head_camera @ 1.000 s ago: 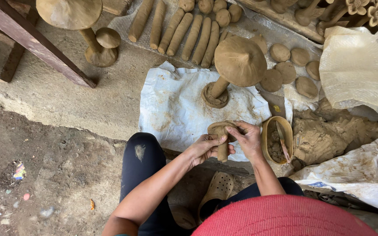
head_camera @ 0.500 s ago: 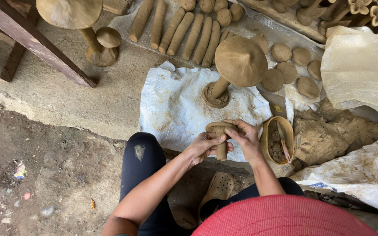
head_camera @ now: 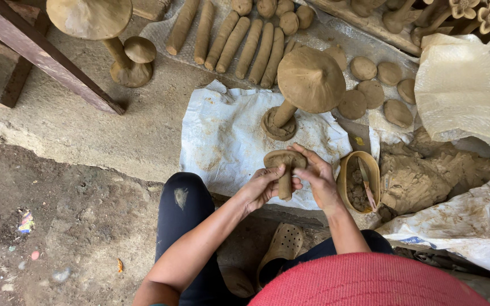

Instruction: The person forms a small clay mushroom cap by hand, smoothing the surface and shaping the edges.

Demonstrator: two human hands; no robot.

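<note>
I hold a small clay mushroom (head_camera: 284, 165) over a white plastic sheet (head_camera: 228, 141). My left hand (head_camera: 262, 187) grips its stem from the left. My right hand (head_camera: 316, 177) wraps the cap's right side, fingers curled over its top. A larger finished clay mushroom (head_camera: 307, 80) stands upright on the sheet just beyond my hands.
A yellow bowl (head_camera: 344, 175) with clay bits and a tool sits right of my hands, beside a clay lump (head_camera: 421, 175). Clay rolls (head_camera: 239, 39) and discs (head_camera: 375, 85) lie at the back. Two more mushrooms (head_camera: 117, 39) stand far left by a wooden beam (head_camera: 46, 56).
My hands have shifted slightly on the small mushroom, the right fingers moving over the cap. Everything else stays where it was.
</note>
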